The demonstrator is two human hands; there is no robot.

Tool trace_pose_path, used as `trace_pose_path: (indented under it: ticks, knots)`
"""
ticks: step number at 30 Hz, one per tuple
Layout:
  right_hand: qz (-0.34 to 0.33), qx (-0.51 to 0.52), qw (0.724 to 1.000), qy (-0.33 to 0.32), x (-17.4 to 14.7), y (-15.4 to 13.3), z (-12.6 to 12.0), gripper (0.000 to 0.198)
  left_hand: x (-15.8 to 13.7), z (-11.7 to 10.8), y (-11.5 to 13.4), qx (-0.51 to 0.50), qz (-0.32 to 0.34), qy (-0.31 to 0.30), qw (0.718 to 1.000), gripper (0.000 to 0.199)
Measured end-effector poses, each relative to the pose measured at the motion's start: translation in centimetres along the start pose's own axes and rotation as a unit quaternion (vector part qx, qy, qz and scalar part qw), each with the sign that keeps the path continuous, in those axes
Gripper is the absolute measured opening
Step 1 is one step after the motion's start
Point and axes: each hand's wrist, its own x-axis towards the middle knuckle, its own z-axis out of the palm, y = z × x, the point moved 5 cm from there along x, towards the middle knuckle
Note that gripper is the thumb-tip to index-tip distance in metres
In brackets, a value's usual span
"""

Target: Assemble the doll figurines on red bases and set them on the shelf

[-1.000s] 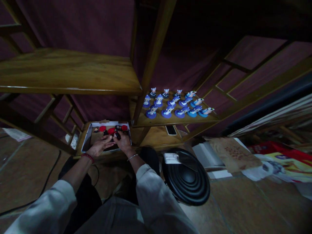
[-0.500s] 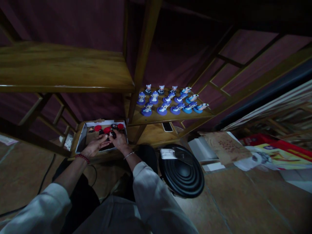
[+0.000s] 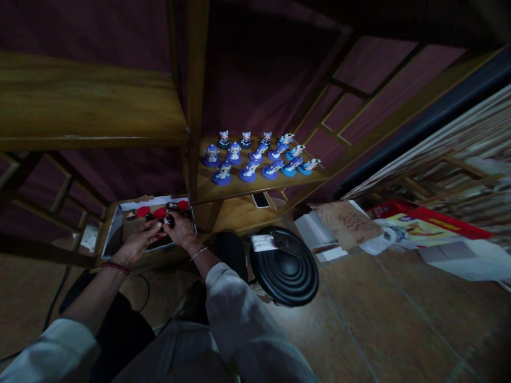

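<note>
Over a shallow white box (image 3: 115, 226) on the low shelf, my two hands meet at a small dark figurine (image 3: 170, 219). My right hand (image 3: 181, 231) closes on it from the right, fingertips bent around it. From the left, my left hand (image 3: 138, 242) pinches at its lower side, thumb on top; the exact contact is partly hidden. Inside the box lie red round pieces (image 3: 143, 211), a small figure (image 3: 131, 215) at the left, and another dark figure (image 3: 172, 206) behind my fingers.
Rows of purple- and blue-based figurines (image 3: 250, 171) stand on the shelf to the right. Below them lies a phone (image 3: 261, 200). A black round stool (image 3: 285, 271) carries a white item (image 3: 263, 243) and a dark flat one. Cardboard boxes (image 3: 345, 223) sit at right on tiled floor.
The view has swung right, so everything sits further left in the picture. Both hands stay together at the figurine over the box, with little visible change in grip.
</note>
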Motion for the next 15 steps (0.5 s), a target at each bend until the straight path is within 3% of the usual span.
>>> trace_pose_path:
  ticks: [5,15]
  knots:
    - [0.014,-0.002,1.000,-0.007,0.0,0.0,-0.1,0.030,-0.5,0.5,0.5,-0.026,0.001,0.031,0.999,0.007]
    - [-0.002,0.004,1.000,-0.002,0.2,0.1,0.2,0.035,-1.5,1.1,1.3,-0.052,-0.004,0.056,0.997,0.020]
